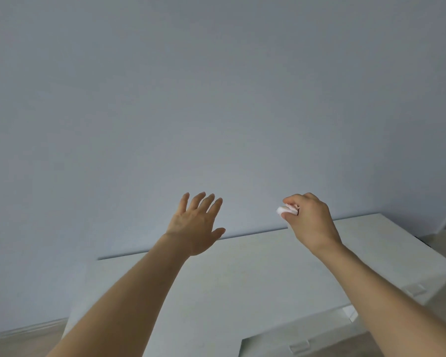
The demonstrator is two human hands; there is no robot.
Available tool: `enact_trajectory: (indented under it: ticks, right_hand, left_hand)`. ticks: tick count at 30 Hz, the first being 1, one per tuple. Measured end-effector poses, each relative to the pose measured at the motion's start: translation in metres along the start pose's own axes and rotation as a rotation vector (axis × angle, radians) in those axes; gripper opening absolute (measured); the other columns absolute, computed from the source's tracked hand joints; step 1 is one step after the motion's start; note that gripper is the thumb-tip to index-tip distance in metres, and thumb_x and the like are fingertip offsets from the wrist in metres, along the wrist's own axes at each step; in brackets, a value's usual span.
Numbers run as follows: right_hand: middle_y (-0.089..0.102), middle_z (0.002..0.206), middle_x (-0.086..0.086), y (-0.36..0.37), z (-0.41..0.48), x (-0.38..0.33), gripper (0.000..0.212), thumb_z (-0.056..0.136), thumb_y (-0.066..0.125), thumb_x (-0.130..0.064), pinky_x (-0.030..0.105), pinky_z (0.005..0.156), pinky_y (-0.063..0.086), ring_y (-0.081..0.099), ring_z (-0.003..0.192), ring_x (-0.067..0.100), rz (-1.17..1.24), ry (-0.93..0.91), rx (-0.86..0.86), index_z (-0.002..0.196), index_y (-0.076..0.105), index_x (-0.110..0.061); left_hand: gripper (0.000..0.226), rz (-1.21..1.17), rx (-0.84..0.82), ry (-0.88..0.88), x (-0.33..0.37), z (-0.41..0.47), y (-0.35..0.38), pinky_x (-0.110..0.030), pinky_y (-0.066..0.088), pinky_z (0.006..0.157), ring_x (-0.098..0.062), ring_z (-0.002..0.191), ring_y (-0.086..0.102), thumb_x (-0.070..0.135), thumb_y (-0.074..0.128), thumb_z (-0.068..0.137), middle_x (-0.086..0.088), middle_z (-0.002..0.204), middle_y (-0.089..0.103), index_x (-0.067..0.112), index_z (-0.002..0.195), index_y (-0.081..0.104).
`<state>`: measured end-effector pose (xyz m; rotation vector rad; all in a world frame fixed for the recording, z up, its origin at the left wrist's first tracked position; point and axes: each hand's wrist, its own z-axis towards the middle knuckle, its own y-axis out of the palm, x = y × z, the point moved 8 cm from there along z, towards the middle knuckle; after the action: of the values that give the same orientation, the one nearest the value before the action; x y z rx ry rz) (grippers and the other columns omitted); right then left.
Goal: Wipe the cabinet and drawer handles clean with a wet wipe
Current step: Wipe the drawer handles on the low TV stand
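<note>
- Two bare forearms [129, 292] come in from the bottom edge and reach forward and up, side by side.
- Right hand [310, 220]: the fingers are curled, and the fingertips pinch a small white wad, the wipe [283, 210]. The wad sticks out to the left of the hand and touches nothing else.
- Left hand [196, 222]: it is flat, with straight fingers a little spread. It holds nothing and is apart from the right hand.
- Both hands are raised above the top of the white cabinet [242, 269], in front of the plain grey wall [216, 99]. I cannot tell if the left palm touches the wall.
- One handle [298, 347], a small pale tab, sits on the cabinet front at the bottom of the view. Its long axis runs about left to right, a little tilted.
- A second handle [415, 289] of the same kind is on the cabinet face at the right.
- Both handles lie below the wipe and back toward the person, well apart from it. The right hand is the nearer one to each.
- My judgement: no handle is under the wipe now, so the right hand must come down and back, then rub along the tab.
- A strip of floor [11, 347] shows at the lower left.
</note>
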<state>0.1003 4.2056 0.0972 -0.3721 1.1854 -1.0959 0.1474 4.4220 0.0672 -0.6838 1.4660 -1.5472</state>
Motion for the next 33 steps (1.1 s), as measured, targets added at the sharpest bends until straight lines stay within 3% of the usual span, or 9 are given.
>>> enact_trajectory:
  ticks: [8,13,18,23,27,30,33]
  right_hand:
    - [0.047,0.097,-0.003,-0.095,0.019,0.093,0.027,0.089,0.063,-0.018,0.019,0.074,0.033,0.046,0.085,0.010,-0.042,0.029,0.090,0.115,0.063,-0.015]
    - [0.050,0.095,0.001,-0.146,0.037,0.165,0.025,0.087,0.065,-0.016,0.010,0.063,0.026,0.047,0.082,0.012,-0.061,0.076,0.159,0.112,0.064,-0.012]
    - [0.060,0.104,0.013,-0.198,0.073,0.247,0.025,0.084,0.067,-0.012,0.010,0.064,0.026,0.048,0.081,0.015,-0.110,0.132,0.226,0.109,0.066,-0.008]
    - [0.062,0.103,0.014,-0.253,0.124,0.326,0.017,0.083,0.066,-0.009,0.023,0.075,0.040,0.055,0.085,0.021,-0.117,0.211,0.291,0.099,0.068,-0.007]
    - [0.061,0.099,0.010,-0.305,0.155,0.387,0.012,0.082,0.065,-0.009,0.020,0.070,0.036,0.054,0.084,0.018,-0.166,0.233,0.352,0.094,0.067,-0.009]
    - [0.063,0.097,0.019,-0.340,0.167,0.440,0.012,0.080,0.064,-0.006,0.032,0.073,0.044,0.057,0.086,0.028,-0.188,0.266,0.378,0.090,0.066,0.002]
    - [0.063,0.102,0.009,-0.373,0.181,0.505,0.018,0.081,0.065,-0.009,0.023,0.074,0.039,0.055,0.088,0.019,-0.210,0.308,0.397,0.098,0.068,-0.008]
  left_hand:
    - [0.069,0.000,0.047,0.122,0.123,0.065,-0.029,-0.045,-0.005,0.117,-0.020,0.146,-0.003,0.053,0.026,0.099,0.001,0.160,0.001,0.019,0.152,-0.002]
    - [0.069,0.022,0.060,0.219,0.203,0.124,-0.038,-0.046,-0.005,0.117,-0.021,0.146,-0.002,0.054,0.025,0.099,0.000,0.160,0.002,0.018,0.152,-0.002]
    - [0.069,-0.015,0.111,0.312,0.294,0.204,-0.049,-0.046,-0.004,0.117,-0.021,0.146,-0.001,0.053,0.025,0.099,-0.001,0.160,0.003,0.019,0.152,-0.002]
    - [0.069,-0.038,0.146,0.390,0.382,0.296,-0.063,-0.047,-0.004,0.117,-0.021,0.146,-0.001,0.053,0.024,0.099,-0.001,0.160,0.003,0.018,0.152,-0.002]
    - [0.068,-0.044,0.146,0.470,0.465,0.366,-0.077,-0.046,-0.003,0.117,-0.021,0.146,0.000,0.053,0.024,0.099,-0.001,0.160,0.004,0.018,0.152,-0.001]
    - [0.068,-0.057,0.167,0.543,0.535,0.404,-0.085,-0.046,-0.003,0.117,-0.021,0.146,0.000,0.053,0.025,0.099,0.000,0.160,0.005,0.019,0.152,0.000]
    - [0.068,-0.047,0.167,0.601,0.607,0.438,-0.084,-0.046,-0.004,0.117,-0.021,0.146,0.000,0.052,0.026,0.099,0.000,0.160,0.005,0.019,0.152,0.000]
